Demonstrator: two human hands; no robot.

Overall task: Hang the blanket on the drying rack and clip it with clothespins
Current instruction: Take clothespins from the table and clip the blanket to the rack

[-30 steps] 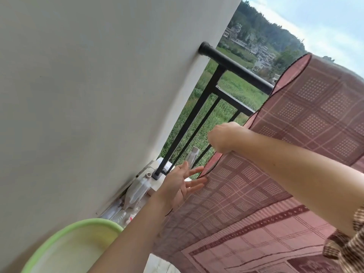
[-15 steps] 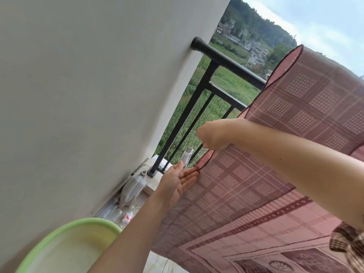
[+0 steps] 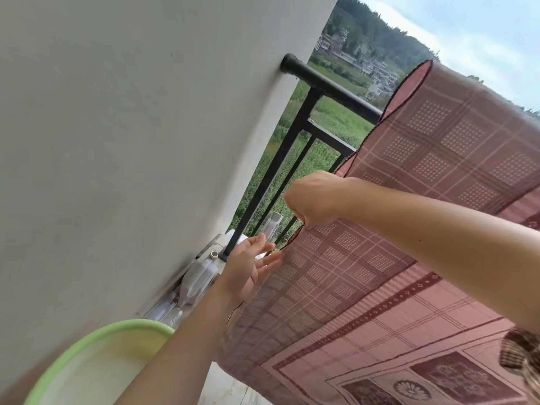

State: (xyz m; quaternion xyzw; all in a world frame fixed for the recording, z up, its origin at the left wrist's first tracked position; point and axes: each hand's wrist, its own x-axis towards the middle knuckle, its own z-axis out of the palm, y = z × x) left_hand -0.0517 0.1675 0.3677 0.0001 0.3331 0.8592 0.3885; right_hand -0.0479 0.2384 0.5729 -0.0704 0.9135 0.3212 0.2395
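Note:
A pinkish-brown checked blanket hangs over the black balcony railing and falls toward me at the right. My right hand pinches the blanket's dark hemmed left edge, fingers curled. Lower down, my left hand lies with its fingers straight along the same edge, touching the cloth. No clothespins are in view.
A grey-white wall fills the left. A light green basin sits at the bottom left. Plastic bottles and clutter lie at the foot of the wall by the railing post. Fields and houses lie beyond the railing.
The view has shifted a little. My right hand stays pinched on the blanket edge. My left hand's fingers have spread slightly against the edge.

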